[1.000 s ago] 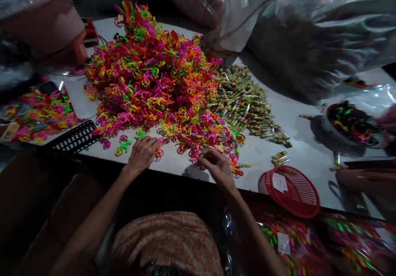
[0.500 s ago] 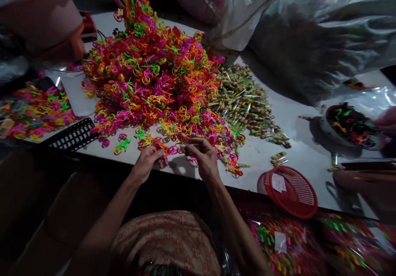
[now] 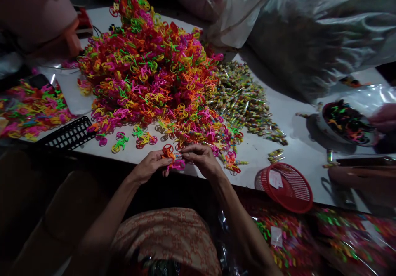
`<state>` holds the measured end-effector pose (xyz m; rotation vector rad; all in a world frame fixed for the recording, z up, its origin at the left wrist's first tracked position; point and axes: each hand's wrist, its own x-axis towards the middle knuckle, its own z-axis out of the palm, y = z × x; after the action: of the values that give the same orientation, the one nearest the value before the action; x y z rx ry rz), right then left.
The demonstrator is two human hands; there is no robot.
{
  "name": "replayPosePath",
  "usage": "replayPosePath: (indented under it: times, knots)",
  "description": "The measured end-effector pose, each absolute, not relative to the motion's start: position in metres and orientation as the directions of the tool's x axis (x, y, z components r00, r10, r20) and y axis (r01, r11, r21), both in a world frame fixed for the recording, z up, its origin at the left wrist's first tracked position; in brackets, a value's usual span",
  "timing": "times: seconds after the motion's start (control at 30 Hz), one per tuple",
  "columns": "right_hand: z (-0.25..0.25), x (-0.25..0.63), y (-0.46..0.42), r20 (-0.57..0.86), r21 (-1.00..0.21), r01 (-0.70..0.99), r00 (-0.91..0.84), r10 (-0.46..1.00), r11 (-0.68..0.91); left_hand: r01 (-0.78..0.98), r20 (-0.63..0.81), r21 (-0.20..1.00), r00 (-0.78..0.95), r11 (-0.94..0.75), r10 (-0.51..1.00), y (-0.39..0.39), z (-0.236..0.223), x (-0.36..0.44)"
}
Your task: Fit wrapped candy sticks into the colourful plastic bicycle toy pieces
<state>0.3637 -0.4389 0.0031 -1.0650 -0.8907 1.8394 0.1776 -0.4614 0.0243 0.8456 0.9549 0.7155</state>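
Near the table's front edge, my left hand (image 3: 149, 166) is closed on a small plastic toy bicycle (image 3: 177, 164) with orange and pink parts. My right hand (image 3: 201, 159) meets it from the other side, fingertips pinched on a small tube with coloured bits (image 3: 178, 155) that touches the bicycle. How the tube sits on it is too small to make out. Just beyond my hands rises a big heap of bright toy bicycles (image 3: 151, 74). To its right lies a pile of small clear tubes with coloured filling (image 3: 244, 102).
A red mesh basket (image 3: 305, 185) stands at the front edge, right of my hands. A black slotted tray (image 3: 69, 133) lies at left. Farther right are a bowl of dark and coloured pieces (image 3: 346, 123) and another person's hand (image 3: 385, 117). Large plastic bags (image 3: 309, 41) fill the back.
My hands have come closer together, and the tube in my right hand now touches the toy bicycle. The whole view has shifted slightly.
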Motion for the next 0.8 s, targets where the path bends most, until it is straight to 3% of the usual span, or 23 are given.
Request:
replayPosePath:
  times: [0.33,0.5,0.8]
  knots:
    - [0.002,0.365,-0.440,-0.339,-0.822,-0.308,-0.410,0.847,-0.479,-0.171,-0.396,0.840,0.455,0.515,0.797,-0.462,0.022,0.178]
    - [0.004,0.370,-0.442,-0.265,-0.878,-0.264,-0.427,0.864,-0.399,-0.201,-0.422,0.785,0.519,0.586,0.743,-0.463,0.015,0.178]
    - [0.024,0.377,-0.453,-0.147,-0.983,-0.041,-0.406,0.902,-0.178,-0.046,-0.438,0.860,0.445,0.508,0.781,-0.467,0.015,0.180]
